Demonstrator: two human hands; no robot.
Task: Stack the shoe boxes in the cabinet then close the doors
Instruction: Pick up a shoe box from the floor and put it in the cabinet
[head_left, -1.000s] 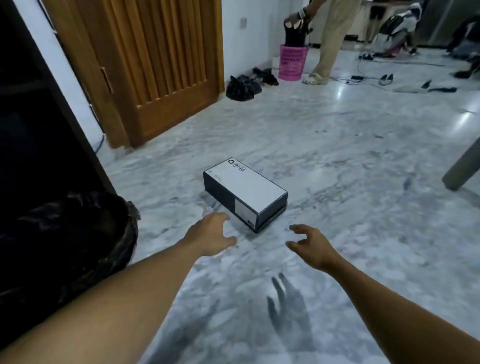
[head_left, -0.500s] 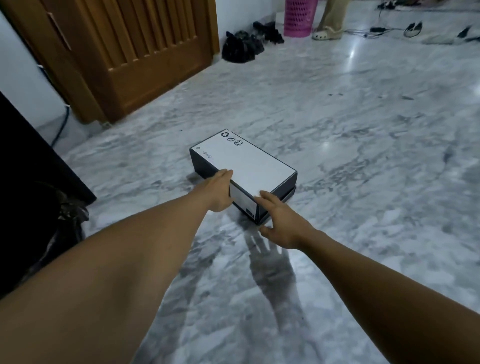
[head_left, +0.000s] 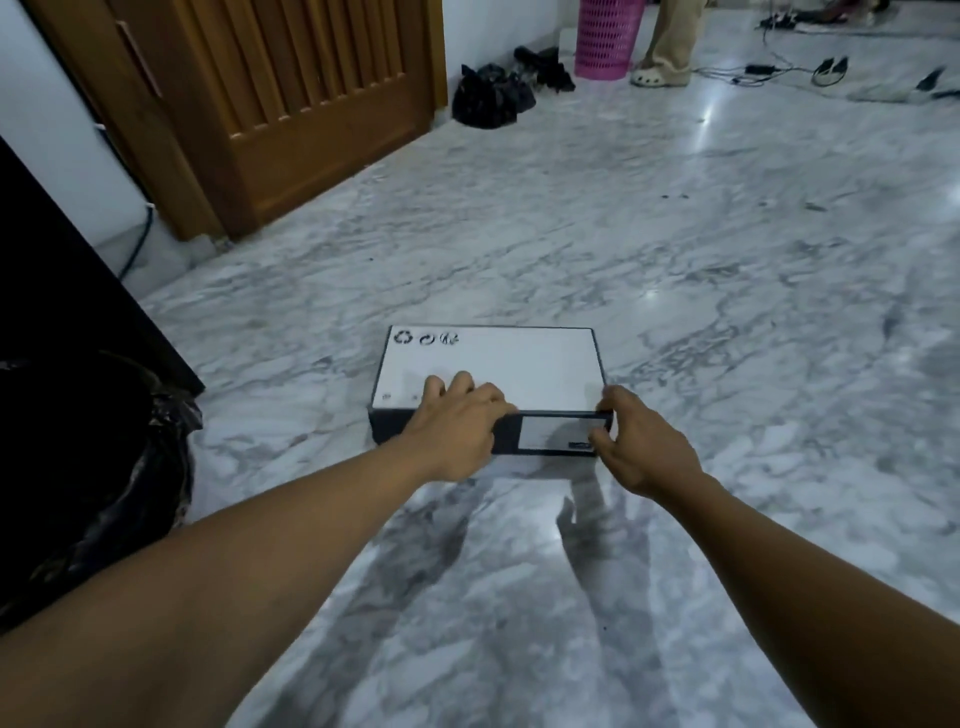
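The shoe box (head_left: 493, 364) lay flat on the marble floor (head_left: 701, 270), white lid up, right in front of me. My left hand (head_left: 452, 431) held its near edge, with my fingers bent over the top of the lid. My right hand (head_left: 639, 441) held the near right corner, with my fingers curled round it. A black bag (head_left: 104, 467) sat by my left arm, next to a tall dark board (head_left: 62, 270). Far off stood a wooden door (head_left: 291, 104) and a pink basket (head_left: 605, 36).
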